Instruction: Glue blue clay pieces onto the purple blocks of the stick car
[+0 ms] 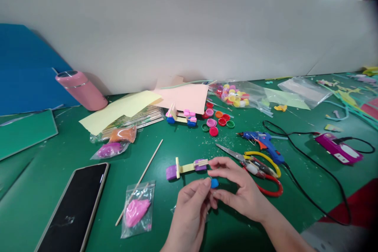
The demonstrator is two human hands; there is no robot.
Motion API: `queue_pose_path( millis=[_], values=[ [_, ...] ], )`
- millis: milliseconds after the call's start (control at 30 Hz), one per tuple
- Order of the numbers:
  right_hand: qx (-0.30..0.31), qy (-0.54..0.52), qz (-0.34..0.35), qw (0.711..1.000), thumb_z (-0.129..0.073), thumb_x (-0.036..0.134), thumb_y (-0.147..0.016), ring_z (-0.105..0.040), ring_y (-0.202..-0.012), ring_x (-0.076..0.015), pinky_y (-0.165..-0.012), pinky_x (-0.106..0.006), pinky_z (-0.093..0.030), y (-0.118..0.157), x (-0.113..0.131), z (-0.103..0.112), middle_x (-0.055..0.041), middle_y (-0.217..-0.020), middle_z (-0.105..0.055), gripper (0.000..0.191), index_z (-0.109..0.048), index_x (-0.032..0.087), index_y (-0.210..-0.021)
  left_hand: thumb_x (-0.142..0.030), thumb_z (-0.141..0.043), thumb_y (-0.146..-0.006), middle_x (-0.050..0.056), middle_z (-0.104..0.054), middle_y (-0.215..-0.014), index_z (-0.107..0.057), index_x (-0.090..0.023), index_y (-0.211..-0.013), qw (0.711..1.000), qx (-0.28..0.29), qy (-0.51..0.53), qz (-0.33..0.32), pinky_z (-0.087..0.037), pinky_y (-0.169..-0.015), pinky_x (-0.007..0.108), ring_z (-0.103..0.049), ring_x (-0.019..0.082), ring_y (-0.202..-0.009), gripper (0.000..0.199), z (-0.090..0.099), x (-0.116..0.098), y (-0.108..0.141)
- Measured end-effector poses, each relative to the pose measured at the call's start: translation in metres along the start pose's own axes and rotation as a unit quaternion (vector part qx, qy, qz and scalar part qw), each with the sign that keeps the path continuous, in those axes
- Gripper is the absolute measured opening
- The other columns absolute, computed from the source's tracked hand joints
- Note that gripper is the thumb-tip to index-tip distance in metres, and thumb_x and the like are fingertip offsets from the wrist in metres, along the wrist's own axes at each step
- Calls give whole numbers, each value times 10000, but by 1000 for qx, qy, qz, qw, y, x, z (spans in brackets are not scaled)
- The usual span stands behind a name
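Observation:
A small lump of blue modelling clay [214,183] sits at the fingertips of my left hand [191,204], pinched by the thumb and fingers. My right hand [240,189] is close beside it, fingers apart, the thumb below the lump and the index finger stretched above. Just beyond my fingers lies a small toy vehicle [186,168] with purple clay ends, a pale yellow bar and short sticks. Farther back stands a similar toy [181,118] with blue and pink clay parts. A small clear plastic piece is partly hidden under my left hand.
Scissors [251,167] and a blue glue gun [264,143] lie right, with a cord to a purple power strip [339,147]. A phone [73,208], bagged pink clay [137,212] and a wooden stick [140,181] lie left. Bottle caps [212,123] and a pink flask [82,90] are behind.

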State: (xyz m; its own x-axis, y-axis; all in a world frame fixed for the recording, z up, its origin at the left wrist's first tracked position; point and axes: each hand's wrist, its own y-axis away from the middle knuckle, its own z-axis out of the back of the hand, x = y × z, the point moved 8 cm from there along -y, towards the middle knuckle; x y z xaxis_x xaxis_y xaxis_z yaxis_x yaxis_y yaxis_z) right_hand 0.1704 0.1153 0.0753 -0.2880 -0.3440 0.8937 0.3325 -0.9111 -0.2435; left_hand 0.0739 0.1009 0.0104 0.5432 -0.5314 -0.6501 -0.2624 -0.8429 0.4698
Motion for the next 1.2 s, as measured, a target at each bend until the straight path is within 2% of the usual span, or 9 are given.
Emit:
queue_pose_path(
  millis=[267,433,600,767,933,1067,1200],
  values=[
    [-2,32,17,999,-614,194,-788,-492,-1080,-196,-910,-320,-407,1,1,1,-41,-1139,-492,242,-626,272,-1017,-367,-674,-672,-3,-514,-434,-626,-117,-512,999,6,-33,-29,-317,-506,208,-433,88,-488,301,3,0,-3],
    [8,35,8,999,-628,217,-777,-475,-1105,-203,-925,-326,-394,1,-1,0,-36,-1174,-472,294,-603,295,-1060,-343,-702,-644,-8,-529,-455,-634,-121,-525,999,0,-28,-16,-324,-521,213,-431,82,-476,260,-1,-3,0],
    [6,47,14,999,-609,215,-793,-485,-1087,-192,-912,-316,-398,0,0,0,-26,-1148,-483,222,-629,294,-999,-320,-690,-663,-3,-535,-474,-622,-121,-506,999,3,-34,-26,-327,-540,209,-445,86,-508,262,-5,-7,3],
    [4,51,19,999,-632,229,-774,-481,-1094,-200,-916,-322,-398,2,3,0,-33,-1166,-477,259,-616,287,-1026,-351,-715,-621,-9,-533,-468,-628,-122,-523,999,-3,-33,-13,-308,-511,211,-423,78,-473,265,-4,-4,0],
    [-5,60,24,998,-618,225,-785,-486,-1078,-189,-917,-307,-394,4,2,0,-35,-1152,-488,197,-638,271,-976,-368,-710,-623,-10,-517,-433,-637,-119,-515,999,2,-45,-12,-313,-522,211,-426,80,-475,282,-5,-5,1],
    [-10,58,28,998,-640,243,-768,-482,-1091,-195,-918,-306,-402,5,1,0,-47,-1169,-482,283,-610,268,-1048,-358,-743,-573,-9,-552,-480,-657,-128,-556,999,-11,-39,-10,-314,-499,214,-433,77,-457,246,-1,-4,2],
    [-15,81,37,996,-631,227,-771,-483,-1088,-193,-917,-300,-404,6,2,1,-54,-1173,-481,251,-622,255,-1021,-348,-706,-630,-7,-545,-479,-659,-130,-557,997,-9,-74,-32,-329,-525,217,-444,84,-486,235,1,-5,2]
  ],
)
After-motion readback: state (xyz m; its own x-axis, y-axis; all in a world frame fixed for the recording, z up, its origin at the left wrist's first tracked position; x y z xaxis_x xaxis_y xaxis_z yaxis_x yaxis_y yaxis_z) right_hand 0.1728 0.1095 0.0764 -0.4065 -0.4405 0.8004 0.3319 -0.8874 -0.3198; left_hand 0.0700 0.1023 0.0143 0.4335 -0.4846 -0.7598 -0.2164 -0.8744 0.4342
